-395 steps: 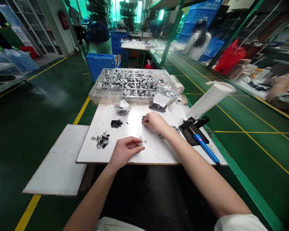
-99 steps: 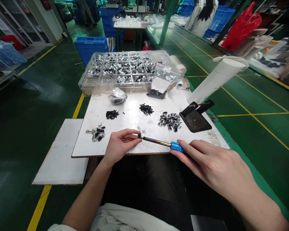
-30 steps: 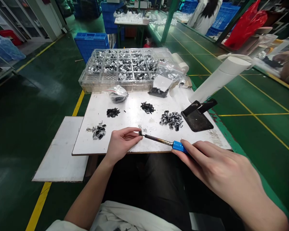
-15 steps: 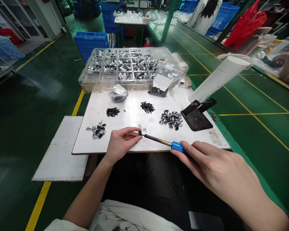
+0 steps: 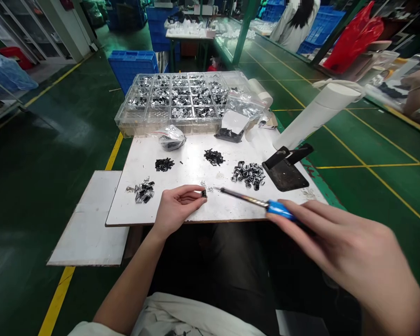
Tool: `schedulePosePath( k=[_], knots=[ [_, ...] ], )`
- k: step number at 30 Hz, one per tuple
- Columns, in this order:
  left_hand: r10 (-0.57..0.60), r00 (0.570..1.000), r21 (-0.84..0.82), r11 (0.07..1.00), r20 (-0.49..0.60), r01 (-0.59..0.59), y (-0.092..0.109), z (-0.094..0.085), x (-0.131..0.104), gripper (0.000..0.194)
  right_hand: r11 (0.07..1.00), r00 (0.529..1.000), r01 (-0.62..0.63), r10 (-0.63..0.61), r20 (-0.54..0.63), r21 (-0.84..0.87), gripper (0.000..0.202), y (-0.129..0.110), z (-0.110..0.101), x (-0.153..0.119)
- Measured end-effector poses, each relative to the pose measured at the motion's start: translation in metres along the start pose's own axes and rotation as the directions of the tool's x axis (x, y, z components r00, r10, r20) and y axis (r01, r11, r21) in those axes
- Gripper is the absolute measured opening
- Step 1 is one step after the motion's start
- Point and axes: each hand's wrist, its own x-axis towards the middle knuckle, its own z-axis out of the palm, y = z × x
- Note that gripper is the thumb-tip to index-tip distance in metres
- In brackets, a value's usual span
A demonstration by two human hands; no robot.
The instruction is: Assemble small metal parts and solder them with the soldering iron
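Note:
My left hand (image 5: 179,205) pinches a small black part (image 5: 203,193) between thumb and fingertips, just above the front of the white board (image 5: 133,210). In my right hand (image 5: 339,247) is a soldering iron (image 5: 247,197) with a blue handle, its tip pointing left and apart from the black part. Tiny metal bits (image 5: 207,185) lie on the board behind the held part. A pile of black-and-silver parts (image 5: 248,175) sits to the right. Farther back are two heaps of small black pieces, one in the middle (image 5: 213,157) and one on the left (image 5: 164,164).
Silvery and black pieces (image 5: 144,190) lie at the board's left. Behind stand a clear compartment box (image 5: 126,122), plastic bags of parts (image 5: 171,138) and a white roll (image 5: 261,92). A black metal stand (image 5: 287,172) and a leaning white tube (image 5: 318,112) are at right.
My right hand has drawn the soldering iron back to the right, so its tip is now away from the black part. My left hand keeps its pinch in nearly the same place.

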Motion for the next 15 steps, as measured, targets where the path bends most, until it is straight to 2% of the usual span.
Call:
schedulePosePath(
  k=[3,5,7,10,15],
  knots=[
    [-0.001,1.000,-0.002,1.000,-0.002,0.001,0.000,0.000,0.000,0.029,0.980,0.987,-0.162,0.160,-0.029,-0.118,0.028,0.021,-0.005,-0.016],
    [-0.003,1.000,0.001,1.000,-0.006,0.003,0.000,0.000,0.001,0.030,0.923,0.951,-0.306,0.310,-0.022,-0.231,0.033,0.038,-0.002,-0.029],
    [-0.007,1.000,0.011,1.000,-0.005,0.007,0.000,0.000,0.001,0.030,0.863,0.909,-0.399,0.416,-0.009,-0.310,0.035,0.055,0.005,-0.044],
    [-0.019,1.000,0.022,1.000,0.002,0.019,0.000,-0.001,0.001,0.030,0.851,0.892,-0.424,0.451,0.018,-0.309,0.030,0.077,0.023,-0.060],
    [-0.032,0.999,0.017,0.999,-0.013,0.032,0.000,-0.001,0.002,0.031,0.872,0.921,-0.382,0.387,-0.046,-0.305,0.031,0.100,0.061,-0.059]
  ],
)
